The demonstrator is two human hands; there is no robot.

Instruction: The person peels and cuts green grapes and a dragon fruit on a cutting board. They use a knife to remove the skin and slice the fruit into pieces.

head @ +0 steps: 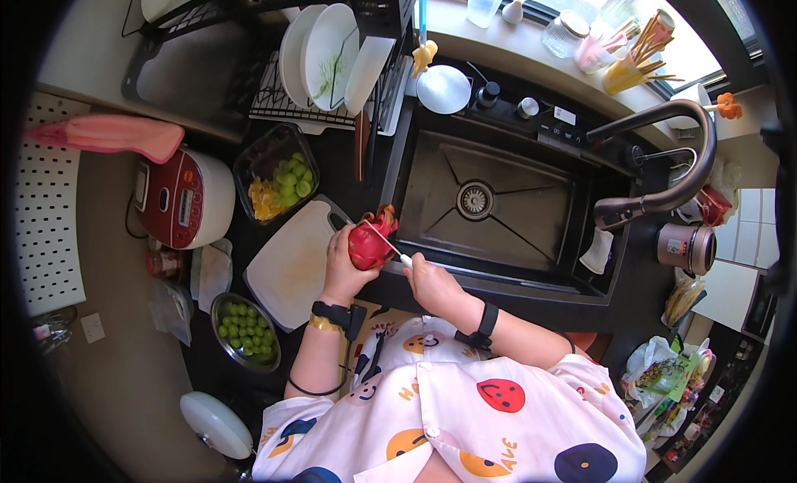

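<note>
My left hand grips a whole red dragon fruit over the left front corner of the sink. In my right hand is a small knife with a white handle. Its thin blade lies across the fruit near the leafy end; whether it has cut into the skin I cannot tell. Left of the fruit lies a pale cutting board with a faint yellowish stain. Beyond the board, a clear rectangular container holds green grapes and orange fruit pieces.
A steel bowl of whole green grapes stands left of the board. Behind it sit a red and white rice cooker and a dish rack with plates. The dark sink with its tall faucet spreads to the right.
</note>
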